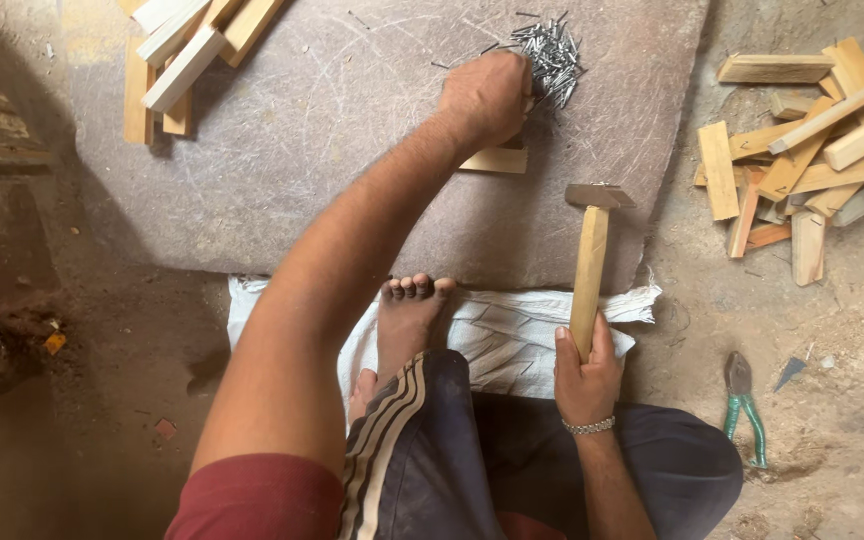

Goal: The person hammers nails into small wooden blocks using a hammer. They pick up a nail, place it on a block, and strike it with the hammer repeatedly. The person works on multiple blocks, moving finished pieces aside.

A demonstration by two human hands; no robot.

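Note:
My left hand (487, 95) reaches far forward over a grey stone slab (332, 130), fingers curled at the edge of a pile of small steel nails (554, 55). Whether it grips any nails I cannot tell. A short pale wood piece (497, 160) lies just under that hand. My right hand (584, 375) is closed around the wooden handle of a hammer (590, 270), whose metal head rests on the slab pointing away from me. A metal bracelet circles that wrist. My bare foot (407, 320) rests on a white woven sack (512, 335).
A heap of cut wooden sticks (812, 140) lies on the dirt to the right. More wooden strips (187, 55) are stacked at the slab's top left. Green-handled pliers (744, 405) lie on the ground right of my knee.

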